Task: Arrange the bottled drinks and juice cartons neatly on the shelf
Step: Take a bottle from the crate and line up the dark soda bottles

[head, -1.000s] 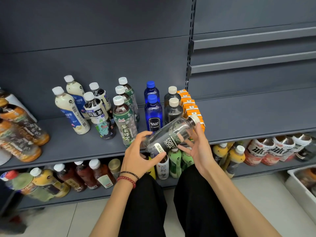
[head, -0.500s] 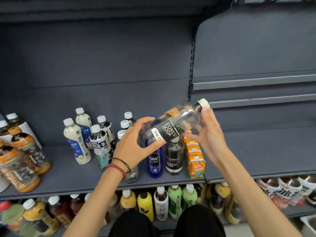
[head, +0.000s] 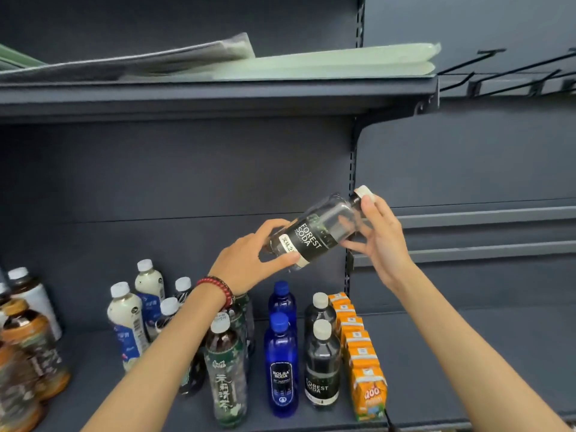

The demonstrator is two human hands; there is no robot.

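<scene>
A clear Forest Soda bottle with a black label and white cap hangs tilted in the air above the grey shelf, cap up to the right. My left hand grips its base and my right hand holds its neck end. Below it stand two more Forest Soda bottles in a row, two blue soda bottles to their left, and a row of orange juice cartons to their right. A green-labelled tea bottle stands left of the blue ones.
Milky white bottles and dark tea bottles stand further left, with orange-brown bottles leaning at the far left. An upper shelf carries flat sheets. Bare grey shelf lies right of the cartons; wire hooks jut out top right.
Both hands have lifted the Forest Soda bottle from lap height to well above the shelf. The camera has tilted up, so the lower shelf has dropped out of view.
</scene>
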